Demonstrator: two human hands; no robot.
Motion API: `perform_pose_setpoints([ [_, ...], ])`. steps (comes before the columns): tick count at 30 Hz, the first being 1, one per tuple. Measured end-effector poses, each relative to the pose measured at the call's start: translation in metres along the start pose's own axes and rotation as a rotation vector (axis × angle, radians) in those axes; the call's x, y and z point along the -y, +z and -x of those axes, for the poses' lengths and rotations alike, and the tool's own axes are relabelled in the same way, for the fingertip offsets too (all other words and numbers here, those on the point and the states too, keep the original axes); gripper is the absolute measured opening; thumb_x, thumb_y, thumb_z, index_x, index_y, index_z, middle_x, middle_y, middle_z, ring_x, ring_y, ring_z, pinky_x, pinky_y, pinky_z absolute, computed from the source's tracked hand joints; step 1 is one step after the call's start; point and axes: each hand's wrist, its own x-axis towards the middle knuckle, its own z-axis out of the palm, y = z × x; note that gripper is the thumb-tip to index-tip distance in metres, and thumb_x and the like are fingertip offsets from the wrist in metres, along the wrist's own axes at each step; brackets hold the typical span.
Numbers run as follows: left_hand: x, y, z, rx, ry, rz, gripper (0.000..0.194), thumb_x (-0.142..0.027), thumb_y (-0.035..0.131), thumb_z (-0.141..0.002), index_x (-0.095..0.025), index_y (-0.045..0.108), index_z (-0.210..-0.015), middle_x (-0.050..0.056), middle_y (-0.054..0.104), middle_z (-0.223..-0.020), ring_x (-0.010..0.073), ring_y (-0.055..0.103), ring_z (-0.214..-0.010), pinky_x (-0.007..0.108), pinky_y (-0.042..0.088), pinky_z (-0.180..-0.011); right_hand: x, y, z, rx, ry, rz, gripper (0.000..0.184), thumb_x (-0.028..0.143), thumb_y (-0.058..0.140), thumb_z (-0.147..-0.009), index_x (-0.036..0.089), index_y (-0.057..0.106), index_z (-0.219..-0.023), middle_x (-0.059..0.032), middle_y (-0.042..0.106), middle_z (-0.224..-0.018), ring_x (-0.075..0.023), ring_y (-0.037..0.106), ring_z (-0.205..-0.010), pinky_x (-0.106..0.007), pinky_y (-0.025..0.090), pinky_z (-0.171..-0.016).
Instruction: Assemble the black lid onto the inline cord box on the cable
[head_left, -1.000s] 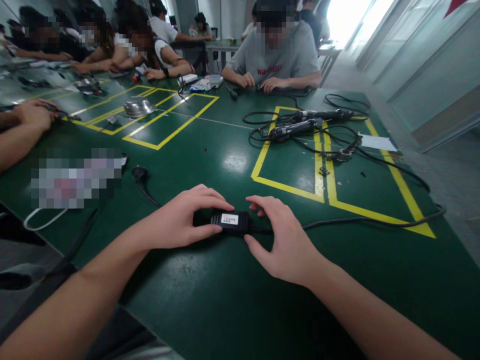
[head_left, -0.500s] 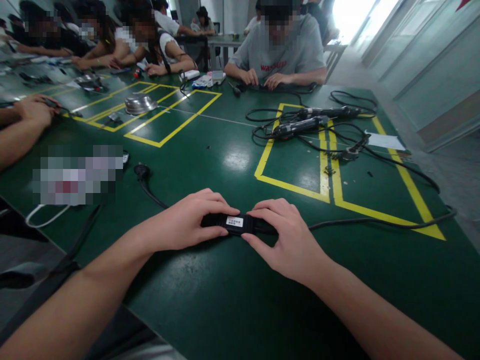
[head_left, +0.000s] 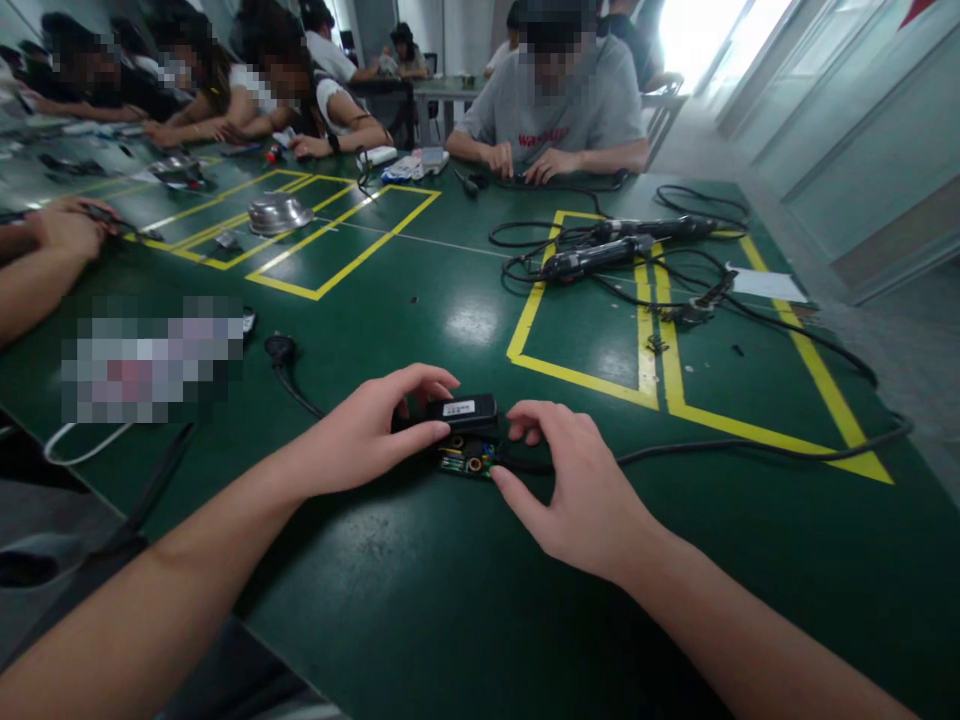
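My left hand (head_left: 390, 425) grips a black plastic housing cover (head_left: 472, 410) with a white label, holding it raised and tilted. Below the cover a small circuit board (head_left: 466, 460) with copper rings and coloured wires lies exposed. My right hand (head_left: 574, 475) is curved beside the board's right end, thumb and fingers apart; the thumb tip is close to the board's edge, and whether it touches I cannot tell. A black cable (head_left: 697, 447) runs from the board under my right hand. On the left, a cord with a black power plug (head_left: 280, 350) reaches toward my left hand.
Two black electric screwdrivers (head_left: 600, 258) with tangled cables lie inside yellow tape at the right. Small metal bits (head_left: 657, 344) are scattered nearby. A metal bowl (head_left: 277, 212) stands at the far left. Across the green table sits a person in grey (head_left: 555, 120); another person's hands (head_left: 71, 230) are at left.
The labelled cover has come up off the board, lifted by my left hand, and the circuit board now shows. My right hand's fingers have moved off the housing.
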Motion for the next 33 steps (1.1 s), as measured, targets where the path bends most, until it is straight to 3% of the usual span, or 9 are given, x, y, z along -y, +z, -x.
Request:
perform_pose_setpoints([
  [3, 0.010, 0.004, -0.004, -0.104, -0.039, -0.190, 0.028, -0.036, 0.070, -0.098, -0.021, 0.070, -0.123, 0.010, 0.078, -0.119, 0.0306, 0.069, -0.111, 0.048, 0.057, -0.099, 0.001, 0.000, -0.001, 0.026, -0.017, 0.013, 0.017, 0.024, 0.064, -0.093, 0.021, 0.061, -0.110, -0.0074, 0.071, -0.095, -0.0259, 0.066, -0.085, -0.042, 0.049, -0.078],
  [7, 0.013, 0.003, -0.004, -0.096, 0.040, -0.255, 0.015, -0.035, 0.066, -0.100, -0.022, 0.069, -0.106, 0.013, 0.073, -0.130, 0.0323, 0.066, -0.121, 0.053, 0.055, -0.109, 0.001, 0.000, -0.003, 0.083, -0.052, 0.023, 0.004, 0.020, 0.062, -0.096, 0.022, 0.063, -0.100, -0.0055, 0.070, -0.089, -0.0237, 0.065, -0.081, -0.040, 0.047, -0.076],
  [9, 0.007, -0.002, -0.001, -0.084, 0.096, -0.240, 0.015, -0.036, 0.066, -0.099, -0.022, 0.070, -0.101, 0.013, 0.068, -0.131, 0.0306, 0.067, -0.119, 0.049, 0.056, -0.108, 0.001, 0.001, -0.004, 0.074, -0.062, 0.025, 0.005, 0.018, 0.061, -0.097, 0.022, 0.064, -0.098, -0.0055, 0.071, -0.088, -0.0230, 0.064, -0.080, -0.039, 0.047, -0.076],
  [12, -0.004, -0.009, 0.004, 0.084, 0.117, -0.204, 0.013, -0.035, 0.068, -0.098, -0.022, 0.070, -0.098, 0.006, 0.069, -0.106, 0.0233, 0.068, -0.093, 0.036, 0.056, -0.084, 0.001, 0.002, -0.004, 0.069, -0.077, 0.032, 0.007, 0.017, 0.060, -0.099, 0.021, 0.066, -0.099, -0.0066, 0.073, -0.090, -0.0229, 0.065, -0.081, -0.040, 0.050, -0.077],
  [15, -0.010, -0.011, 0.006, 0.189, 0.090, -0.206, 0.010, -0.030, 0.064, -0.100, -0.022, 0.067, -0.094, 0.002, 0.070, -0.090, 0.0192, 0.064, -0.077, 0.031, 0.048, -0.071, 0.000, 0.002, -0.003, 0.093, -0.058, 0.032, 0.008, 0.018, 0.060, -0.101, 0.022, 0.068, -0.101, -0.0075, 0.075, -0.095, -0.0229, 0.068, -0.083, -0.039, 0.053, -0.075],
  [20, -0.007, -0.008, 0.005, 0.187, 0.069, -0.206, 0.010, -0.029, 0.062, -0.101, -0.022, 0.066, -0.095, 0.001, 0.072, -0.088, 0.0184, 0.064, -0.075, 0.029, 0.045, -0.068, -0.002, 0.002, -0.001, 0.104, -0.020, -0.021, 0.005, 0.019, 0.065, -0.103, 0.023, 0.069, -0.103, -0.0058, 0.076, -0.100, -0.0209, 0.073, -0.084, -0.035, 0.058, -0.072],
  [28, -0.010, -0.013, 0.007, 0.126, 0.081, -0.135, 0.014, -0.031, 0.062, -0.101, -0.021, 0.071, -0.097, 0.002, 0.074, -0.088, 0.0171, 0.065, -0.072, 0.028, 0.050, -0.070, -0.001, 0.001, -0.002, -0.025, -0.082, -0.094, 0.008, 0.017, 0.061, -0.103, 0.022, 0.067, -0.101, -0.0067, 0.073, -0.099, -0.0209, 0.073, -0.085, -0.036, 0.060, -0.073],
  [33, -0.008, -0.015, 0.006, 0.139, 0.066, -0.134, 0.014, -0.026, 0.061, -0.099, -0.021, 0.073, -0.095, 0.002, 0.075, -0.084, 0.0163, 0.066, -0.071, 0.026, 0.051, -0.069, -0.002, 0.001, -0.002, 0.028, -0.042, -0.107, 0.015, 0.012, 0.056, -0.100, 0.023, 0.065, -0.096, -0.0066, 0.073, -0.098, -0.0203, 0.070, -0.082, -0.035, 0.057, -0.070],
])
